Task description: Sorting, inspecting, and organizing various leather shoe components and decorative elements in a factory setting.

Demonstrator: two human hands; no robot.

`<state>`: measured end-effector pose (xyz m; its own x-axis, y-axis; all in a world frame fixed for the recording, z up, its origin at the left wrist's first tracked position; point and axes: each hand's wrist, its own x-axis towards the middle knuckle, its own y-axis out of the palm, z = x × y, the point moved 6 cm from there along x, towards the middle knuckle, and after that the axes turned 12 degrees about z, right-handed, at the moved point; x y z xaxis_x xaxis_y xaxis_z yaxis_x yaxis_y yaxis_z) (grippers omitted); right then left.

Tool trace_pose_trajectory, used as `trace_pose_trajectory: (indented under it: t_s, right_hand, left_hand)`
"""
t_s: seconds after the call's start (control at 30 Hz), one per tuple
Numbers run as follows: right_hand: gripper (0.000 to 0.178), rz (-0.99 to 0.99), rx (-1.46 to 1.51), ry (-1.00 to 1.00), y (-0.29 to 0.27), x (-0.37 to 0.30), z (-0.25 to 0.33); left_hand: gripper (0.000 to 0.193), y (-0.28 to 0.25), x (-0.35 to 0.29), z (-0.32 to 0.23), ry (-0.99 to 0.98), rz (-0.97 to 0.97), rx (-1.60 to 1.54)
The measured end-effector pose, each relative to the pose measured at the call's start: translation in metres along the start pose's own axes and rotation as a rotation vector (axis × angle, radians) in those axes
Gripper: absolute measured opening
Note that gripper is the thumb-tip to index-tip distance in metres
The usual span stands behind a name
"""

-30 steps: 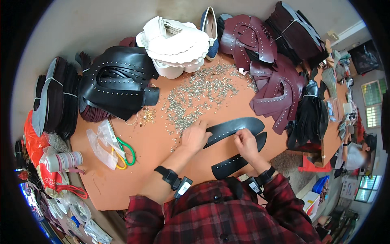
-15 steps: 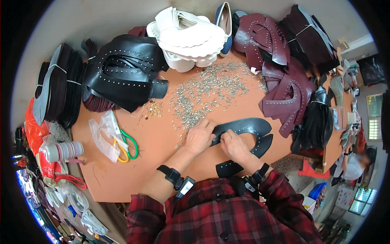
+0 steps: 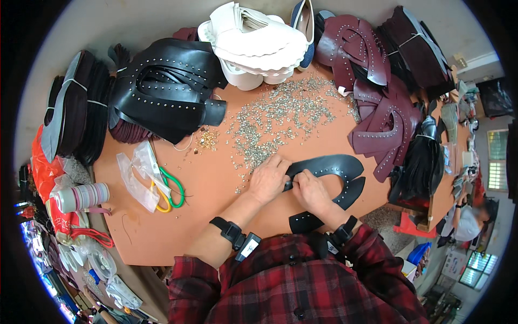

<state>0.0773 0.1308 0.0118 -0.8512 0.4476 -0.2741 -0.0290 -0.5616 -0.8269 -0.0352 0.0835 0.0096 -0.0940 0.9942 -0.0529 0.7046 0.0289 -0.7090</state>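
Observation:
A curved black leather shoe upper, with a row of small silver studs along its inner edge, lies in front of me on the orange-brown tabletop. Its left end is pinched by the closed fingers of my left hand. Close beside it, the fingertips of my right hand press together on the same end of the leather. Whether a stud sits between the fingertips is hidden. Loose silver studs are scattered just beyond my left hand, and a small heap of gold-coloured studs lies farther left.
Scissors with green and yellow handles lie by a clear plastic bag at left. Stacks of black studded leather, white pieces and maroon studded leather line the table's back. A ribbon roll sits at the left edge.
The view has shifted slightly. Both hands stay at the leather's left end, with only slight finger movement; nothing is visibly taken up or let go.

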Motion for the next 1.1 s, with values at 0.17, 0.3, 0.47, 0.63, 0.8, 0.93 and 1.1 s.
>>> trace_pose_trajectory:
  t_s: [0.17,0.3,0.47,0.63,0.8,0.93,1.1]
  right_hand:
    - [0.011,0.023,-0.042,0.005,0.0,0.0,0.005]
    - [0.01,0.004,-0.092,0.026,0.005,-0.002,0.005]
    - [0.016,0.028,-0.037,-0.016,0.0,-0.001,0.01]
    - [0.016,0.062,0.109,0.006,-0.005,0.013,-0.003]
    - [0.019,0.187,0.117,0.09,-0.009,0.023,-0.01]
    - [0.02,0.264,0.062,0.139,-0.005,0.028,-0.011]
    - [0.019,0.304,-0.021,0.143,-0.007,0.032,-0.006]
  left_hand:
    - [0.034,0.001,-0.001,0.0,0.003,0.0,0.002]
    - [0.035,0.001,0.0,-0.002,0.007,0.006,-0.004]
    - [0.036,-0.001,-0.001,0.004,0.014,0.03,-0.02]
    - [0.036,-0.003,0.001,0.002,0.034,0.014,-0.045]
    - [0.035,-0.003,-0.001,0.0,0.04,0.005,-0.053]
    - [0.035,-0.001,-0.005,-0.002,0.048,-0.019,-0.051]
    - [0.035,0.0,-0.005,-0.003,-0.009,0.029,0.052]
